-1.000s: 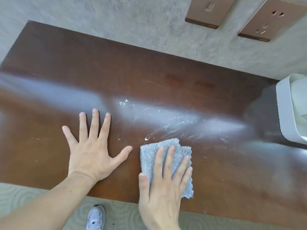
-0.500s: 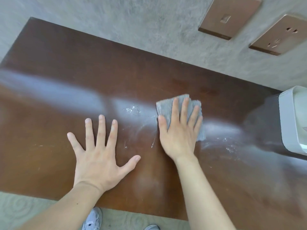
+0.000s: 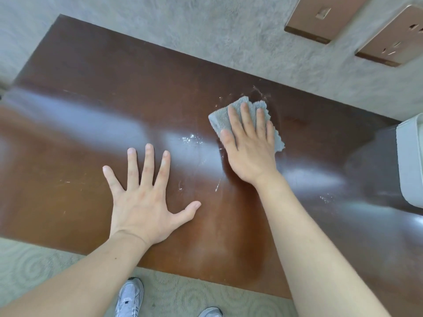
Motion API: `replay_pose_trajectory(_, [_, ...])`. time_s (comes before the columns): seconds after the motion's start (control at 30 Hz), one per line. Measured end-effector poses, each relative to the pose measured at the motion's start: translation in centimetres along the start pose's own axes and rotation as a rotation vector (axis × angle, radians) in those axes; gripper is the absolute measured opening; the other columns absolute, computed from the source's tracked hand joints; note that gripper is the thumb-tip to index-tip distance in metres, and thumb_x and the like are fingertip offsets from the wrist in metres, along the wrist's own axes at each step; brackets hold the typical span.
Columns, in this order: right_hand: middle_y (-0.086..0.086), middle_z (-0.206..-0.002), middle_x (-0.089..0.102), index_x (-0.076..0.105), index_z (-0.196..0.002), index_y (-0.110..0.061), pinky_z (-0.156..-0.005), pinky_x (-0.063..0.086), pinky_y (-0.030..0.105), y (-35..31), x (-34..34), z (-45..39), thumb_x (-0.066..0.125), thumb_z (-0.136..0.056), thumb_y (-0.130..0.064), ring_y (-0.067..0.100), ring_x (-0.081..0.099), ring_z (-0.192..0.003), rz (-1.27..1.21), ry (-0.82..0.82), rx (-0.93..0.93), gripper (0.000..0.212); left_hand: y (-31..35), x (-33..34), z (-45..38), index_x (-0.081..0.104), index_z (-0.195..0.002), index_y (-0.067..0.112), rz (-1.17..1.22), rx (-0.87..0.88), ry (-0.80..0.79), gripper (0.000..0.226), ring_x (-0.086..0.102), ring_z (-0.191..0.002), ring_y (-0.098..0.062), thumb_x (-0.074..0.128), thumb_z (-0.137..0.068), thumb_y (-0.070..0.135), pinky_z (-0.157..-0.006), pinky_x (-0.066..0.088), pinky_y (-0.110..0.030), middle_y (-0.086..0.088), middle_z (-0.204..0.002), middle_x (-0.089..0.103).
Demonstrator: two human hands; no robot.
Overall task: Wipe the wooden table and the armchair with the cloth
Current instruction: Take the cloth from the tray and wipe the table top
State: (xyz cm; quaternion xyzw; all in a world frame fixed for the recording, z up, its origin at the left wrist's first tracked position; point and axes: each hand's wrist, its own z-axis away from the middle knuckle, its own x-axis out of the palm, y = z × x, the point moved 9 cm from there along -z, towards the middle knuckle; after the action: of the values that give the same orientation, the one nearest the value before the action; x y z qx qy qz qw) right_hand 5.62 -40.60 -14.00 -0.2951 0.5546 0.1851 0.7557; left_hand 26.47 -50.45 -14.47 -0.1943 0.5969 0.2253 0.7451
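Note:
The dark brown wooden table [image 3: 96, 92] fills most of the view, with pale smears and white specks near its middle. A folded grey cloth [image 3: 223, 118] lies on it toward the back right. My right hand [image 3: 248, 145] presses flat on the cloth with straight fingers and covers most of it. My left hand [image 3: 146, 197] rests flat on the bare wood, fingers spread, to the left of the cloth and nearer the front edge. No armchair is in view.
A white container [image 3: 409, 163] stands on the table at the right edge of the view. Behind the table is a grey textured wall with two bronze plates [image 3: 320, 17], one a socket [image 3: 393, 37]. Patterned carpet and two grey-white sneakers [image 3: 129, 296] lie below the front edge.
My right hand has slid the cloth away from the front edge toward the back of the table. My left hand has stayed planted on the wood.

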Motion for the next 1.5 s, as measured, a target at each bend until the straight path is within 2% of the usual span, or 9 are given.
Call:
replay_pose_trajectory(0.17, [-0.008,-0.168,-0.010,-0.001,-0.158,-0.037,-0.122,-0.004,0.046,-0.7,2.2,12.5,0.004,-0.103,-0.055,0.021,-0.018,-0.153,-0.031,-0.022,-0.014,0.059,0.0,0.0,0.1,0.027,-0.158,0.015,0.021,0.006,-0.005,0.115,0.009,-0.153,-0.042,0.020,-0.075,0.094,-0.109,0.010,-0.078,-0.016,-0.166,0.018])
replay_pose_trajectory(0.33, [0.003,-0.165,0.022,0.022,-0.157,-0.029,-0.116,0.012,0.052,0.1,4.6,21.7,0.007,-0.104,-0.052,0.032,0.011,-0.152,-0.010,-0.115,0.102,0.060,0.1,-0.1,0.2,0.029,-0.158,0.015,0.050,0.011,-0.018,0.116,0.010,-0.153,-0.043,0.028,-0.073,0.094,-0.110,0.009,-0.078,-0.016,-0.166,0.018])
replay_pose_trajectory(0.53, [-0.014,-0.165,-0.020,-0.014,-0.154,-0.044,-0.121,-0.016,0.043,3.7,2.1,14.1,-0.014,-0.092,-0.065,0.014,-0.030,-0.149,-0.124,-0.024,0.312,0.065,-0.1,0.0,0.0,0.033,-0.156,0.012,0.073,0.025,0.001,0.116,0.012,-0.152,-0.044,0.031,-0.073,0.093,-0.109,0.009,-0.079,-0.018,-0.165,0.021])
replay_pose_trajectory(0.77, [-0.004,-0.167,-0.016,-0.005,-0.158,-0.035,-0.120,-0.017,0.051,8.3,-1.9,-2.1,0.002,-0.099,-0.057,0.027,-0.025,-0.150,-0.130,0.029,0.463,0.064,0.0,0.3,-0.1,0.035,-0.155,0.010,0.083,0.037,0.023,0.115,0.015,-0.151,-0.046,0.031,-0.073,0.092,-0.108,0.008,-0.080,-0.019,-0.164,0.022])
replay_pose_trajectory(0.87, [0.001,-0.166,-0.022,-0.010,-0.158,-0.031,-0.117,-0.021,0.055,5.8,-1.3,-6.5,0.006,-0.100,-0.052,0.034,-0.030,-0.148,-0.144,-0.044,0.477,0.064,0.1,0.2,0.0,0.035,-0.155,0.009,0.077,0.044,0.032,0.116,0.015,-0.151,-0.046,0.037,-0.072,0.090,-0.108,0.009,-0.080,-0.020,-0.164,0.022])
replay_pose_trajectory(0.97, [0.000,-0.165,-0.022,-0.009,-0.158,-0.030,-0.117,-0.021,0.056,1.1,-0.9,-8.8,0.007,-0.099,-0.049,0.036,-0.029,-0.148,-0.114,-0.055,0.326,0.063,0.0,0.2,0.1,0.035,-0.154,0.009,0.077,0.043,0.052,0.116,0.015,-0.151,-0.046,0.039,-0.071,0.090,-0.108,0.010,-0.080,-0.020,-0.164,0.023])
replay_pose_trajectory(1.17, [-0.010,-0.167,-0.015,-0.003,-0.157,-0.040,-0.122,-0.015,0.048,-1.9,0.0,-5.1,0.013,-0.101,-0.045,0.024,-0.021,-0.152,-0.014,-0.040,-0.003,0.059,0.1,0.5,0.3,0.037,-0.154,0.009,0.081,0.045,0.059,0.117,0.015,-0.152,-0.044,0.043,-0.069,0.089,-0.109,0.011,-0.080,-0.019,-0.164,0.023])
replay_pose_trajectory(1.4, [-0.015,-0.164,-0.021,-0.011,-0.155,-0.044,-0.121,-0.011,0.044,0.9,2.2,9.3,0.014,-0.098,-0.051,0.016,-0.027,-0.150,0.035,-0.048,0.050,0.063,0.1,0.2,0.1,0.039,-0.152,0.008,0.083,0.051,0.052,0.117,0.018,-0.151,-0.045,0.047,-0.067,0.087,-0.108,0.012,-0.080,-0.019,-0.164,0.024])
replay_pose_trajectory(1.5, [-0.018,-0.163,-0.023,-0.016,-0.151,-0.049,-0.121,-0.012,0.042,2.2,2.3,10.5,0.013,-0.096,-0.057,0.014,-0.026,-0.150,0.003,-0.042,0.155,0.063,0.1,0.2,0.1,0.038,-0.153,0.009,0.102,0.055,0.075,0.118,0.017,-0.151,-0.044,0.049,-0.066,0.087,-0.108,0.012,-0.080,-0.018,-0.165,0.023])
